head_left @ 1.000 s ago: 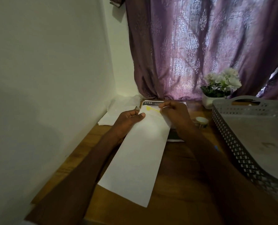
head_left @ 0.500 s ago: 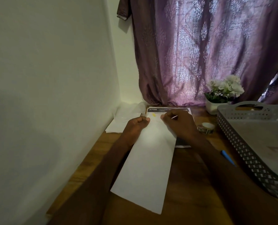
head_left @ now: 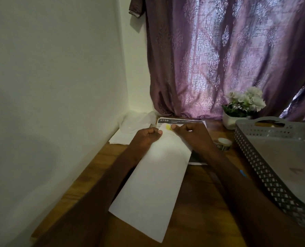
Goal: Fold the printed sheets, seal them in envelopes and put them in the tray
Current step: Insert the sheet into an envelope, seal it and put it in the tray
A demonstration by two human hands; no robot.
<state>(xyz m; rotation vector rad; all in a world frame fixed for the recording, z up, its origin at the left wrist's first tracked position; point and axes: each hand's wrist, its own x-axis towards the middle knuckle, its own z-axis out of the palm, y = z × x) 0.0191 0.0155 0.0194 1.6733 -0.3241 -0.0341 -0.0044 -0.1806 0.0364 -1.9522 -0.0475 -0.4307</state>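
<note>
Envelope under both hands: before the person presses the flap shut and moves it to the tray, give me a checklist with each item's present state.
1. Envelope held at its far end by both hands: ok, left hand and right hand pinch it.
2. Folded sheet fully inside: cannot tell, the envelope is opaque.
3. Flap sealed: cannot tell, the fingers hide that end; a yellow strip shows there.
4. Tray beside the right arm, with bare floor showing: ok.
5. Tape roll clear of the envelope: ok, it sits apart, by the tray.
6. More printed sheets waiting: ok, under the far end.
</note>
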